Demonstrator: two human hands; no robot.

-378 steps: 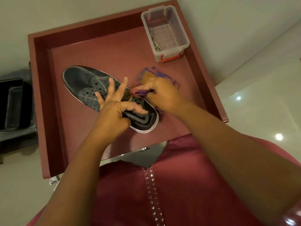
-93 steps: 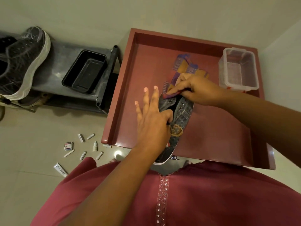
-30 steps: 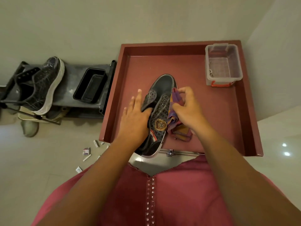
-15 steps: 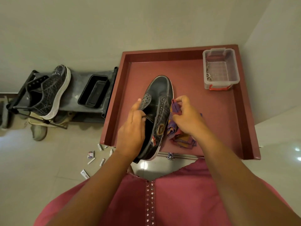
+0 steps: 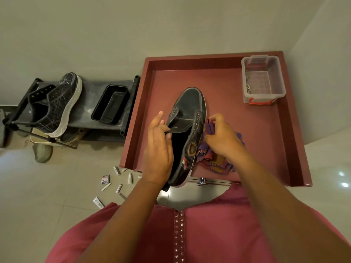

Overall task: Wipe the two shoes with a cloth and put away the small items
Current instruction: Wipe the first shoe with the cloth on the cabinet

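Observation:
A dark shoe with a white sole lies tilted on its side on the maroon table, heel over the near edge. My left hand pinches the shoe's left upper flap near the opening. My right hand holds a purple and orange checked cloth against the shoe's right side. A second dark shoe with a thick white sole stands on a low grey rack to the left. Several small items, little tubes, a box and a dropper bottle, lie scattered on the floor below the table's left corner.
A clear plastic box with red clips sits at the table's far right corner. A black tray rests on the rack beside the second shoe. More footwear lies under the rack. Walls close in behind the table and on its right.
The shoe has rolled further onto its side. My left hand shifted from pressing the shoe to pinching its flap, and my right hand drew the cloth along the shoe's right side.

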